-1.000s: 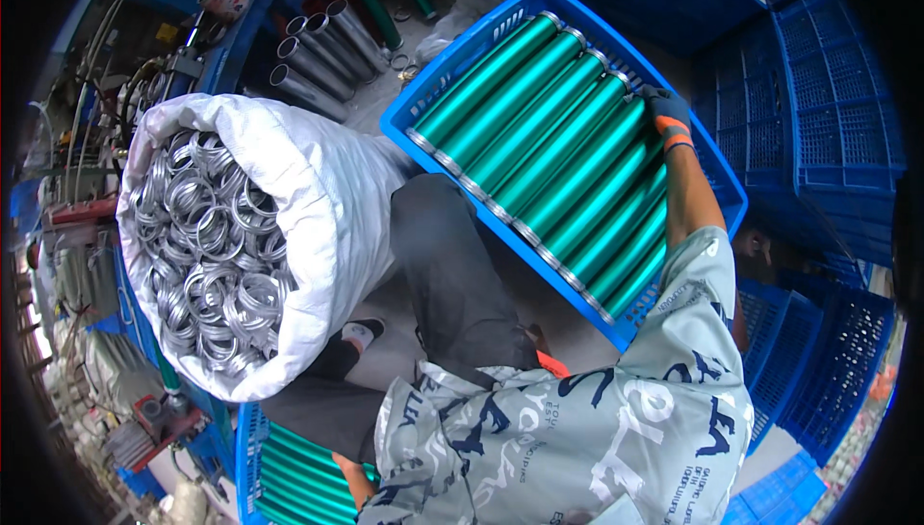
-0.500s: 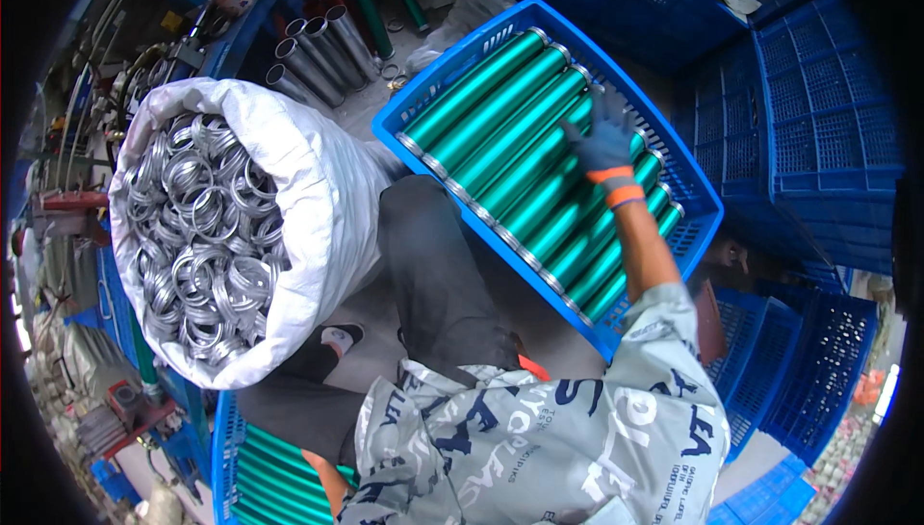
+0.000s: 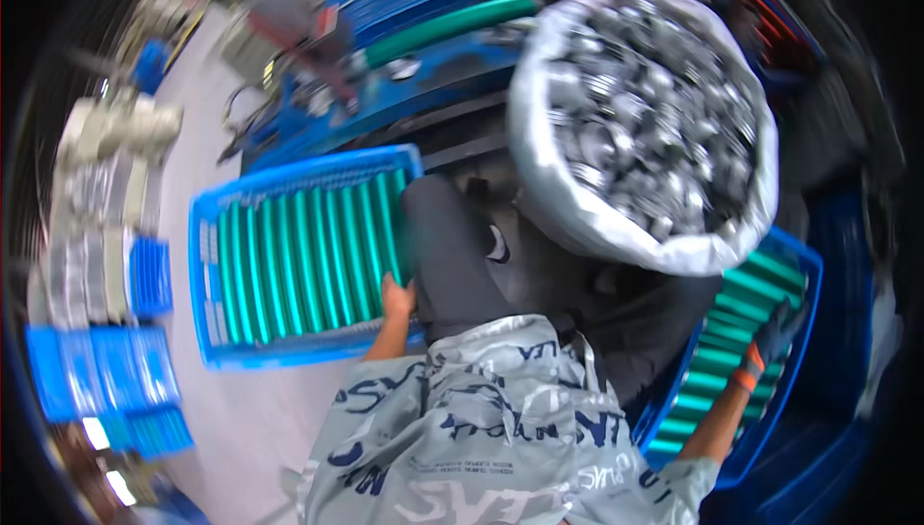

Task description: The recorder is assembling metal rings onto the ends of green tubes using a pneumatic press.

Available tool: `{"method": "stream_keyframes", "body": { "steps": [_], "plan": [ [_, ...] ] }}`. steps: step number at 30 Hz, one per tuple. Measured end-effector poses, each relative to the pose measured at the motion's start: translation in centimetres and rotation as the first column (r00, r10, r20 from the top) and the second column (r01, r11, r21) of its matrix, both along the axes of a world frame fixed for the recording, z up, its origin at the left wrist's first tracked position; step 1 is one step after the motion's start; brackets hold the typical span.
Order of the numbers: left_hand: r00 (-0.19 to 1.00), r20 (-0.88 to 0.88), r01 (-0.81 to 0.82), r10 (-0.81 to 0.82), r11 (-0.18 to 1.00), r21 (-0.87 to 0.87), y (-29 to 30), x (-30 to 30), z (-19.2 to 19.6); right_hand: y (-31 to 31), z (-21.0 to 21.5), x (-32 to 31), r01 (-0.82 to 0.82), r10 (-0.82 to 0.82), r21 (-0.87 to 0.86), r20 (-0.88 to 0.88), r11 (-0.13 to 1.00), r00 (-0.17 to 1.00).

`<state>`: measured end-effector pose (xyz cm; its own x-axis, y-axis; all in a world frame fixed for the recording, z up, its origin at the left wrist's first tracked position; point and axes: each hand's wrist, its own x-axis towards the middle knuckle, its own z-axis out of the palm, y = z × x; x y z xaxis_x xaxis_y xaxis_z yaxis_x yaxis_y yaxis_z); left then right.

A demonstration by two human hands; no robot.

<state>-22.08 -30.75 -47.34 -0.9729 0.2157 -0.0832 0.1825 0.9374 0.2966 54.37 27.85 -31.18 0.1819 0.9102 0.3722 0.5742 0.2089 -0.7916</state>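
Observation:
My bare left hand is at the near right corner of a blue crate filled with a row of green tubes. Its fingers seem closed round the near end of the rightmost tube. My right hand, in a dark glove with an orange cuff, rests on green tubes in a second blue crate on my right. Blur hides how its fingers sit. Between the crates stands a white sack full of shiny metal rings.
My dark trouser leg lies between the left crate and the sack. A blue machine frame with a long green tube runs across the back. Stacked blue crates and pale boxes line the far left.
The whole view has swung left. The sack now sits at the upper right and a second crate of tubes has come in on the left, with my left hand at it.

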Motion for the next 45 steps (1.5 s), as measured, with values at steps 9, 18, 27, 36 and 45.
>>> {"method": "stream_keyframes", "body": {
  "steps": [9,18,27,36,45],
  "plan": [
    [0.918,0.264,-0.295,0.295,0.955,-0.043,0.5,0.3,3.8,-5.0,26.1,-33.1,-0.764,0.755,0.019,0.143,0.645,0.640],
    [0.966,0.162,-0.257,0.202,0.657,0.709,2.4,0.0,11.5,-7.5,28.5,-42.8,-0.785,0.749,-0.204,0.507,0.585,0.426],
    [0.938,-0.247,0.347,-0.243,0.676,0.650,10.5,-2.6,33.7,-8.5,30.6,-38.7,-0.764,0.564,0.027,0.659,0.644,0.499],
    [0.659,-0.403,0.752,-0.636,0.535,0.385,18.4,5.0,46.2,-9.4,27.1,-36.0,-0.880,0.625,0.161,-0.760,0.448,0.178],
    [0.583,-0.405,0.807,-0.704,0.448,0.384,19.2,6.4,50.1,-15.7,29.1,-40.0,-0.917,0.152,-0.028,-0.984,0.397,0.096]
  ]
}}
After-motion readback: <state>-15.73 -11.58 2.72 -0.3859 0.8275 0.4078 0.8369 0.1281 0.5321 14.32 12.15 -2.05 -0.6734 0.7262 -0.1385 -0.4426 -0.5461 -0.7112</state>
